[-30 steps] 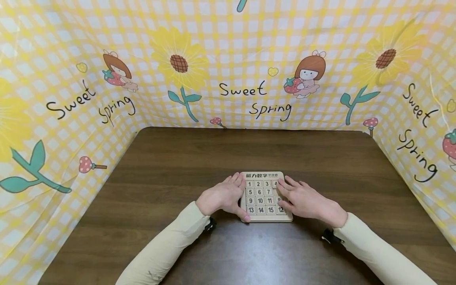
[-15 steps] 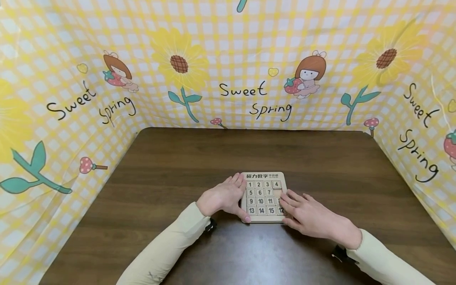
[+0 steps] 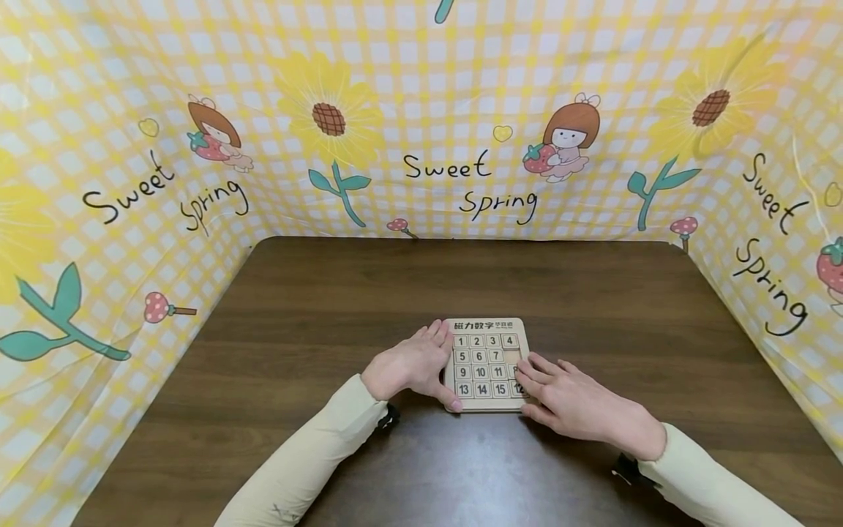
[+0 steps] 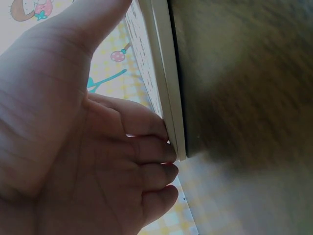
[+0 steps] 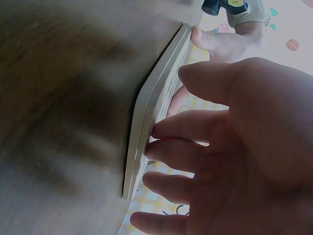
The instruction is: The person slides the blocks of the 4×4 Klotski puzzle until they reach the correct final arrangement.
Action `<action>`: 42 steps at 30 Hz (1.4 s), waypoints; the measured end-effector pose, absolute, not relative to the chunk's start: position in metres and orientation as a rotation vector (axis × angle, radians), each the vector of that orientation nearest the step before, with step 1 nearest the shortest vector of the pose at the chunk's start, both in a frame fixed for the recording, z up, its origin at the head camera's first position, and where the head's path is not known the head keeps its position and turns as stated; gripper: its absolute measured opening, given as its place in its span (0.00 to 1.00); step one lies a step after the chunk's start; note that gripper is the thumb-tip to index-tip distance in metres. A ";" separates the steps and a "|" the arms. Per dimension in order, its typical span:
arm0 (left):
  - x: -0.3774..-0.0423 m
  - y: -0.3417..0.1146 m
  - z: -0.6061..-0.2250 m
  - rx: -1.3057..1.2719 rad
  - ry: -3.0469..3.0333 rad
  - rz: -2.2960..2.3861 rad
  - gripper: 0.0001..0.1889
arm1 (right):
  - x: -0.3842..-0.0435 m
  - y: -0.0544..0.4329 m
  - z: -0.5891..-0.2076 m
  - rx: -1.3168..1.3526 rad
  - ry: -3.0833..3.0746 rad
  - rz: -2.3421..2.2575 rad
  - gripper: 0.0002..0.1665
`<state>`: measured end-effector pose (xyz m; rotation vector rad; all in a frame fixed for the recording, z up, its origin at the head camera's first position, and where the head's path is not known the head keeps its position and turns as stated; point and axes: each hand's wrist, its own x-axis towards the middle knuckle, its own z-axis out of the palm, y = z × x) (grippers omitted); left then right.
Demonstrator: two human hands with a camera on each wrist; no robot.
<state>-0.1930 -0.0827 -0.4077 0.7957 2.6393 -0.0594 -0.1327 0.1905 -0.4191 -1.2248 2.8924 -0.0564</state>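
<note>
A wooden number sliding puzzle (image 3: 490,405) lies flat on the table, with numbered tiles in four rows. Tile 4 (image 3: 510,340) ends the top row; the cell below it has no tile. Beneath that cell sits tile 8 (image 3: 514,371), partly covered by fingers, above tile 12 (image 3: 518,389). My left hand (image 3: 416,362) rests along the puzzle's left edge, thumb at its near left corner. Fingertips of my right hand (image 3: 571,395) touch the right side near tile 8. In the right wrist view, the puzzle's side (image 5: 142,107) shows beside extended fingers.
The puzzle stands on a dark brown wooden table (image 3: 369,278). A yellow checked cloth (image 3: 421,95) with flowers and lettering surrounds the table at the back and both sides. Dark wrist devices (image 3: 628,468) sit under both cuffs.
My right hand has drawn back toward the near right, off tile 4, and its fingers now lie lower, by tile 8. During the last half second it has hardly moved. My left hand stays put.
</note>
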 end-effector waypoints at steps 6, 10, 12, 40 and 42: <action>-0.193 -0.083 -0.408 0.790 2.640 -0.055 0.68 | -0.138 0.190 -0.421 -1.243 2.902 -0.052 0.31; -0.193 -0.083 -0.407 0.790 2.638 -0.054 0.68 | -0.143 0.190 -0.422 -1.219 2.892 -0.074 0.32; -0.193 -0.083 -0.407 0.793 2.635 -0.055 0.68 | -0.146 0.190 -0.422 -1.205 2.886 -0.080 0.32; -0.193 -0.083 -0.406 0.789 2.627 -0.055 0.67 | -0.104 0.189 -0.412 -1.196 2.828 -0.065 0.34; -0.194 -0.083 -0.406 0.789 2.626 -0.056 0.67 | -0.106 0.189 -0.413 -1.200 2.835 -0.054 0.34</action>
